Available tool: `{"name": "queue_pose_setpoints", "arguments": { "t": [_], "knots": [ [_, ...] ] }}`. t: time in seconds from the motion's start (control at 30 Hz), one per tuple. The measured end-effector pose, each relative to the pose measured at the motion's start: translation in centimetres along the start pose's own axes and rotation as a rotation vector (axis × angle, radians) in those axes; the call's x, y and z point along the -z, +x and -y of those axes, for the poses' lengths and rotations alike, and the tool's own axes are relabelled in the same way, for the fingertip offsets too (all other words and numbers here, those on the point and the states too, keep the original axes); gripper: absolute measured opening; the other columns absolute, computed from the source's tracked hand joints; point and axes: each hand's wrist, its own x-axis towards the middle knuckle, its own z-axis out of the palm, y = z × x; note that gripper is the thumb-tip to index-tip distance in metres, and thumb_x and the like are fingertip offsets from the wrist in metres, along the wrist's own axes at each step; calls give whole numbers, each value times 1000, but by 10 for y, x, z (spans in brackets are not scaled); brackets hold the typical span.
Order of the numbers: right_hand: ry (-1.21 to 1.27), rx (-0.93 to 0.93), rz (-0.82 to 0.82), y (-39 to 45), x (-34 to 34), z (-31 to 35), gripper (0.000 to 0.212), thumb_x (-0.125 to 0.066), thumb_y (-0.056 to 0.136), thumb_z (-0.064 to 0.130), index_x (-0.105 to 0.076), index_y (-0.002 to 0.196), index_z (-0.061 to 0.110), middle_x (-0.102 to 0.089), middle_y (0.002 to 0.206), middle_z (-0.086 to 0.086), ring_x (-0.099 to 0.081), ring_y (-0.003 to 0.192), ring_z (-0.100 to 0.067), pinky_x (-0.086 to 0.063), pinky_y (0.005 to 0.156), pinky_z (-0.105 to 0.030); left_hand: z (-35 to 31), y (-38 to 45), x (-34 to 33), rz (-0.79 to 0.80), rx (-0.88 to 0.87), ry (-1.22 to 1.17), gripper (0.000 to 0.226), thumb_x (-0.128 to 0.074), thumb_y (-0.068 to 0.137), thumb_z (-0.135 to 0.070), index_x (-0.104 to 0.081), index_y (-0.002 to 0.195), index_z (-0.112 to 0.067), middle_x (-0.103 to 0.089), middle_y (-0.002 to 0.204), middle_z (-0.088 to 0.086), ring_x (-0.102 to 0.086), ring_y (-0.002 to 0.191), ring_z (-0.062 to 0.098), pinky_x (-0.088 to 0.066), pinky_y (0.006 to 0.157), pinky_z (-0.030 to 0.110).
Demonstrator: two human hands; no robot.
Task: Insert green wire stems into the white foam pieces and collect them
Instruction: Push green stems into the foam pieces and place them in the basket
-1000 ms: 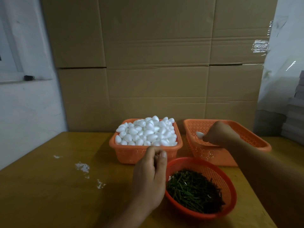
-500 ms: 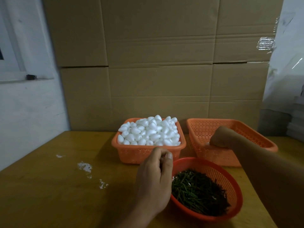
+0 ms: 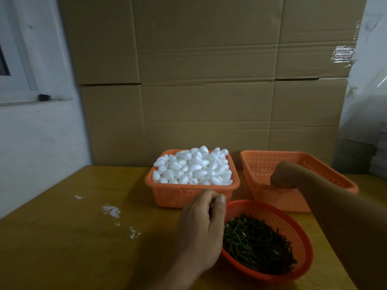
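On the wooden table (image 3: 62, 237): left hand (image 3: 201, 229) curled, contents unclear, beside round basket (image 3: 293, 227) of green wire stems (image 3: 257, 245). Right hand (image 3: 282, 174) reaches into empty-looking orange basket (image 3: 261, 162), grip hidden. White foam pieces (image 3: 194, 166) fill the middle basket (image 3: 188, 195).

Left hand (image 3: 202, 229): bare, no ring, glove or watch visible; short thumbnail. Right hand (image 3: 282, 174): bare; forearm uncovered, no sleeve in view.
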Motion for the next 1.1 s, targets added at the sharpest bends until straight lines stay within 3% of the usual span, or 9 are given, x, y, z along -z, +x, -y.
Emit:
{"name": "queue_pose_setpoints", "arguments": {
  "t": [0.1,0.23,0.33,0.43,0.6,0.73,0.83,0.93,1.1],
  "knots": [
    [83,-15,-79,4,-2,-6,16,-54,88,18,-62,76,10,-60,75,-8,-58,69,-22,-50,67,-33,0,0,0,1,-5,-4,28,-46,103,-36,-58,80,-25,-51,62,-12,-49,59,5,-34,56,18],
    [249,-66,-280,-8,4,-12,21,-58,91,25,-63,77,10,-66,67,-5,-64,56,-19,-46,44,-25,0,0,0,12,3,-18,27,-46,103,-34,-58,81,-24,-53,61,-15,-49,56,3,-33,56,18],
    [339,-54,-375,-24,8,-13,24,-56,92,26,-62,77,9,-65,68,-5,-63,58,-21,-52,52,-29,1,0,-1,6,4,-13,26,-47,103,-33,-58,81,-24,-54,61,-15,-49,56,2,-32,56,17],
    [481,25,-436,-42,11,-15,28,-56,93,24,-65,71,8,-59,60,-1,-52,50,-19,-42,49,-29,3,0,-1,-13,4,1,27,-48,103,-31,-56,78,-25,-52,59,-14,-49,56,4,-32,55,17],
    [682,236,-482,-88,14,-16,24,-55,95,20,-74,108,22,-73,80,2,-61,50,-20,-46,48,-33,8,3,-4,-36,-3,42,20,-54,102,-26,-57,82,-28,-57,66,-18,-53,60,3,-35,57,16],
    [762,314,-545,-126,10,-19,24,-59,94,20,-74,111,27,-75,92,6,-67,59,-6,-54,47,-27,11,4,-8,-42,8,59,12,-59,100,-26,-58,89,-32,-61,81,-24,-59,69,0,-41,59,15],
    [801,371,-584,-147,1,-19,23,-60,94,19,-74,111,27,-73,95,8,-68,70,-3,-50,53,-21,16,5,-10,-43,29,67,11,-62,98,-26,-58,91,-33,-60,75,-17,-58,69,-1,-40,60,15],
    [750,435,-605,-162,-8,-17,25,-59,94,20,-74,114,25,-71,96,12,-66,94,-8,-57,76,-35,18,5,-10,-37,28,89,10,-63,98,-28,-58,91,-33,-59,74,-16,-58,71,-2,-40,59,15],
    [479,572,-662,-177,-16,-20,29,-63,89,25,-74,115,25,-47,86,31,-56,89,-12,-55,72,-43,17,15,-6,-68,32,110,13,-64,97,-26,-57,88,-32,-61,75,-14,-60,75,-2,-45,60,15]
  ]
}}
